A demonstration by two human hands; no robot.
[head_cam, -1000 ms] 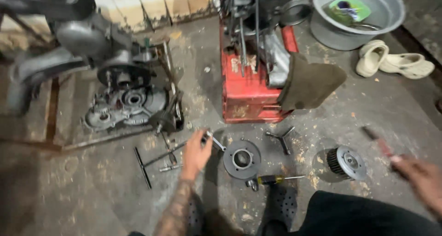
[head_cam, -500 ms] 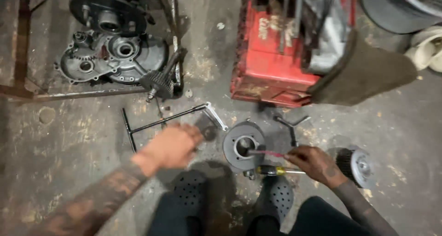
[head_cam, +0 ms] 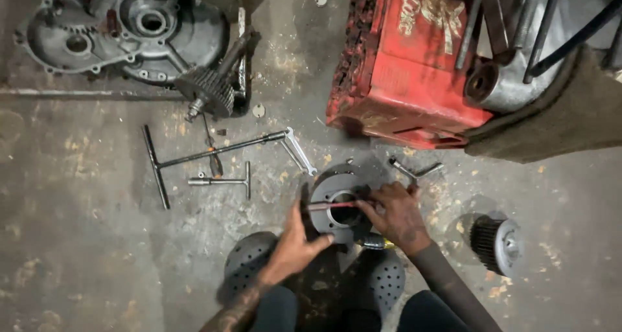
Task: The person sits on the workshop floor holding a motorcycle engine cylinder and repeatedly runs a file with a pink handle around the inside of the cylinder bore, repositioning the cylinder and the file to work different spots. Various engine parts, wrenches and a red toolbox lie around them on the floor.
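A round grey metal disc part with a central hole lies on the concrete floor just in front of my feet. My left hand grips its near left rim, thumb up along the edge. My right hand holds a thin red-handled tool laid across the disc's hole. A yellow-handled screwdriver lies under my right wrist, mostly hidden.
A long T-handle wrench, a short T-handle and a spanner lie to the left. A Y-shaped wrench lies behind my right hand. A red toolbox, an engine case and a finned round part surround me.
The view moved closer. My left hand shifted right from the floor onto the disc's rim. My right hand brought the red tool over the disc's hole.
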